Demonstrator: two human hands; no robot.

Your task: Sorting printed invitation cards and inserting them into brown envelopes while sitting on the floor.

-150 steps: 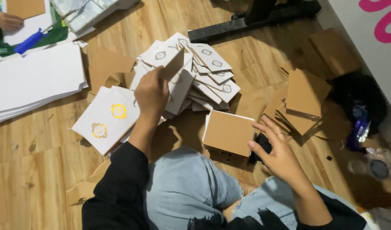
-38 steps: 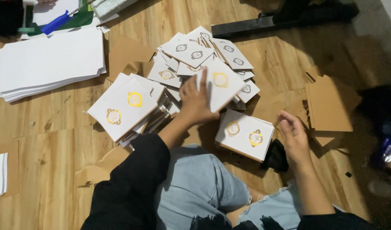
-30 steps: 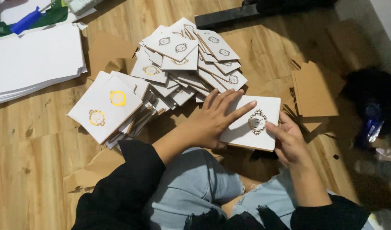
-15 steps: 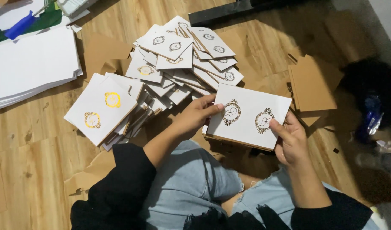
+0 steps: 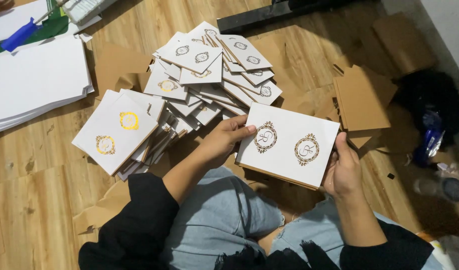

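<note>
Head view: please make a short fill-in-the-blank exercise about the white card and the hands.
1. The white card is held by ____ hands.
2. The card shows ____ round gold emblems.
3. The left hand grips the card's left edge; the right hand grips its ____ edge.
4. Behind the card, a heap of cards lies on the ____ floor.

Missing words: both; two; right; wooden

Card heap (image 5: 209, 75) blocks fwd; bare floor (image 5: 34, 165) left.
</note>
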